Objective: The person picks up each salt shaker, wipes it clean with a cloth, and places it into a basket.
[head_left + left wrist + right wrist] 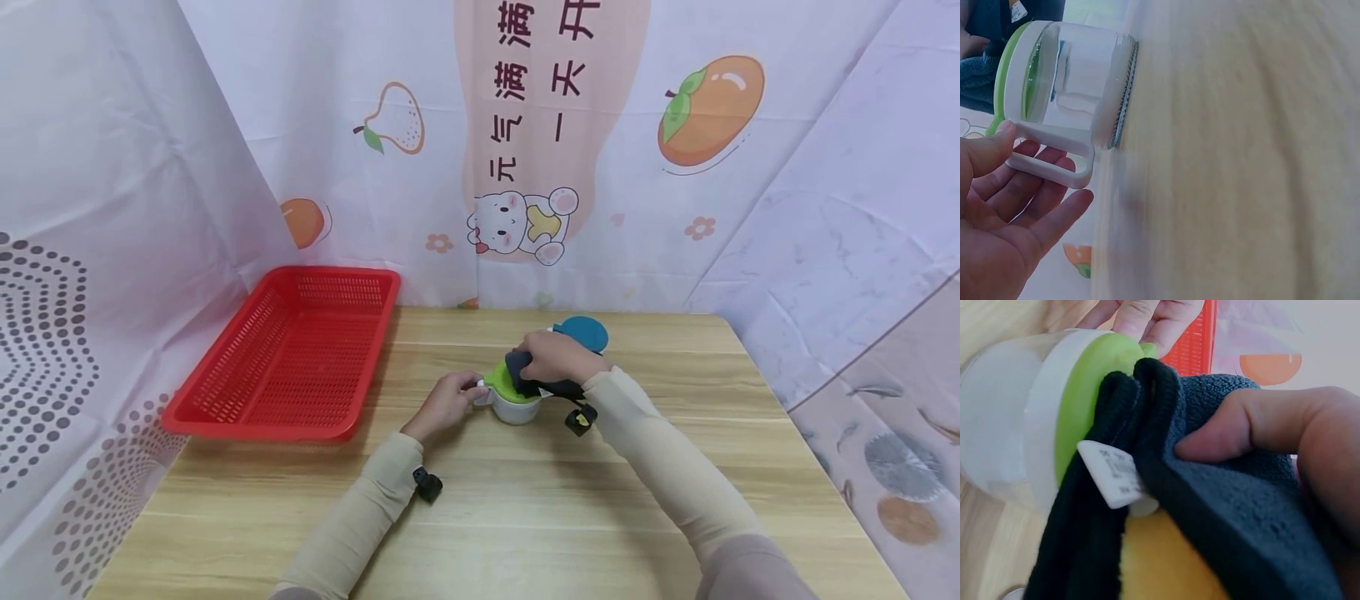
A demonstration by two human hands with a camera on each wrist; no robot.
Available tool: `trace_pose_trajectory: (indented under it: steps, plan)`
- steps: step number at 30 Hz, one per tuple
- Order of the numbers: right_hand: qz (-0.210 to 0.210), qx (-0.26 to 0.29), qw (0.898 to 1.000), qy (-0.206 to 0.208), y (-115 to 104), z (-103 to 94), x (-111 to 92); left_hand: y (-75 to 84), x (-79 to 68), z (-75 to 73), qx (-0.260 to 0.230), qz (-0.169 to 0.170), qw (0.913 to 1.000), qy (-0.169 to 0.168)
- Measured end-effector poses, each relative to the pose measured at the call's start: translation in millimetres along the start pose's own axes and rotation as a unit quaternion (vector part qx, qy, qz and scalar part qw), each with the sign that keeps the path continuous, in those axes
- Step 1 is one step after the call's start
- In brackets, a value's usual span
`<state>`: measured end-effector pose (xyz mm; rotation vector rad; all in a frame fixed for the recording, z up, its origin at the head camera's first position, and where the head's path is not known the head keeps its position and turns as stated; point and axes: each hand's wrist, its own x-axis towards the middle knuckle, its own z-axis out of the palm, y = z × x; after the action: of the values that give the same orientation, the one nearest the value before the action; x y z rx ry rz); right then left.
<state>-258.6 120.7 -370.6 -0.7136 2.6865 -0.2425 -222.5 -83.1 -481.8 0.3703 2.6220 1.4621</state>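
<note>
"Where's the jar (514,412)?"

"Just below centre, head view; my left hand (447,403) pinches its handle (1047,171), my right hand (558,357) grips the cloth (1229,494) against its lid (1099,381)."

"Handling?"

"Probably light, stiff, slick: hold the handle. The cloth should bunch softly."

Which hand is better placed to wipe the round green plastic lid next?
Probably the right hand: it grips the dark blue fuzzy cloth at the lid, while the left hand holds the white plastic handle of the clear jar.
</note>
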Motion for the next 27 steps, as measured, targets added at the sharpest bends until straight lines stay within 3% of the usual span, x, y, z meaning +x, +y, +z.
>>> trace_pose_trajectory:
  steps: [15, 27]
  plan:
    - [-0.032, 0.029, 0.999, 0.033, 21, 3.8, -18, -1.2, -0.7, 1.9, -0.006, 0.0, 0.9999, 0.013]
    - [-0.03, 0.046, 0.998, 0.009, 20, -1.0, -6, -0.8, 0.4, 1.3, -0.008, 0.006, 0.9999, -0.005]
